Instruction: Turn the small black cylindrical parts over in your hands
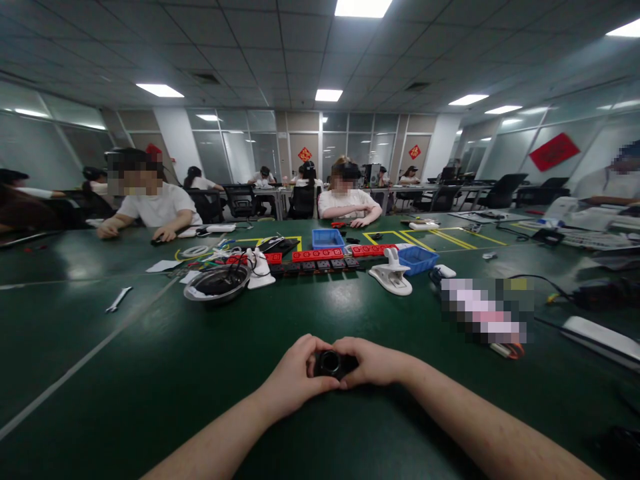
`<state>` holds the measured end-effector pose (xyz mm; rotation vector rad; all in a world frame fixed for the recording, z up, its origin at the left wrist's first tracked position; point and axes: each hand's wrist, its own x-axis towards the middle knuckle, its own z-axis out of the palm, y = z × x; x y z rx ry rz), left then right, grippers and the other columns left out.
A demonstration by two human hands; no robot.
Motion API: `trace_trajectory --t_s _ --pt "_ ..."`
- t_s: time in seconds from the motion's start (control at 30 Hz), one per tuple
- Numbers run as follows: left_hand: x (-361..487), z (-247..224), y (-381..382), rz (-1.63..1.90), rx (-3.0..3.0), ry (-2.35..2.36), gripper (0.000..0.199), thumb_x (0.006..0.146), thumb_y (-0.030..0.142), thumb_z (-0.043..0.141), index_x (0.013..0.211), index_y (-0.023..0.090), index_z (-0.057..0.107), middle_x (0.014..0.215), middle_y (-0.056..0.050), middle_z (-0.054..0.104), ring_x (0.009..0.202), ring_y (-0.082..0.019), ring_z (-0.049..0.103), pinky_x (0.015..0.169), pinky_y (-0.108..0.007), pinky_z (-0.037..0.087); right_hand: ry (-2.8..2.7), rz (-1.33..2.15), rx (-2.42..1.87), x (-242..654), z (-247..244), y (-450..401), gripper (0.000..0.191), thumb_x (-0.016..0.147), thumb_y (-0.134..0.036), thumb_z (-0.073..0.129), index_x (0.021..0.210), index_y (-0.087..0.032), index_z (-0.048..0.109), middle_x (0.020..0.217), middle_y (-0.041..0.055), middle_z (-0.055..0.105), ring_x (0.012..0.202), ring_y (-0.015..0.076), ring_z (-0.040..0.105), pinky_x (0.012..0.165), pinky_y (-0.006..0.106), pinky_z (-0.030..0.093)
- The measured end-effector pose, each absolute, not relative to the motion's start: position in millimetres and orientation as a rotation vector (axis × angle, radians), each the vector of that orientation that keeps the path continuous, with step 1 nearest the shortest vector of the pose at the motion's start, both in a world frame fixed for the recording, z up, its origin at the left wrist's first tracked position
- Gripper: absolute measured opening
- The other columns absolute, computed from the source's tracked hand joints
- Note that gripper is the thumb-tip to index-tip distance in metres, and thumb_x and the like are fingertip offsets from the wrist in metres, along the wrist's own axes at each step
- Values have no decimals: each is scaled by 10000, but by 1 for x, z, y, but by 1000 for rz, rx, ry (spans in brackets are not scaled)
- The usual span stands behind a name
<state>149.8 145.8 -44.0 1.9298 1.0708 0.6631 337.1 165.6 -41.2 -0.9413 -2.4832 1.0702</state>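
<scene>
Low over the near part of the green table (240, 373), a small black part with a round, ring-like face (330, 362) is held between my two hands. My left hand (296, 373) grips it from the left, thumb below and fingers curled over the top. From the other side my right hand (370, 363) closes on it, its thumb and forefinger almost meeting those of the left. The fingers cover much of the part, so its full shape and exact kind do not show.
Beyond my hands lie a metal bowl (190, 293) of black items, red socket strips (317, 255), a white clip-like stand (395, 277) and blue bins (417, 261). A wrench (119, 300) lies left. Cables and a white bar (600, 337) are right. Co-workers sit across the table.
</scene>
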Motion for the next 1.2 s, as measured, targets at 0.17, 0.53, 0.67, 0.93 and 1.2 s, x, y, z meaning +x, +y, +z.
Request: trace_trajectory --t_s 0.17,0.53,0.67,0.93,1.2 --pt "150 -44 146 664 1946 1062 356 592 284 661 905 185 524 814 20 431 595 -88 419 492 -182 324 -2466 1099 -976 338 -42 166 257 625 -258 641 849 -154 568 778 -23 509 727 125 475 658 219 370" --pt "159 -48 142 723 1962 1180 391 538 314 699 866 185 531 777 29 446 533 -81 398 473 -187 304 -2394 1001 -1200 332 -49 166 377 484 -309 719 756 -148 514 713 -39 473 637 105 434 535 189 337" --pt "161 -46 138 798 2026 1278 351 548 300 685 850 194 538 820 7 486 708 -155 478 605 -240 365 -2393 745 -1366 322 -49 160 462 446 -426 712 738 -150 484 722 -10 482 627 122 435 500 200 314" --pt "160 -45 137 854 2026 1390 318 600 345 640 851 185 526 849 -14 498 793 -190 489 665 -275 375 -2351 300 -1484 308 -53 147 377 579 -417 624 823 -153 509 797 53 531 733 192 485 627 285 354" --pt "149 -48 148 687 1918 1051 382 586 337 668 896 172 516 777 29 420 539 -72 375 457 -171 291 -2501 820 -1067 332 -47 162 338 570 -337 681 829 -158 558 812 -2 525 761 153 478 652 236 368"
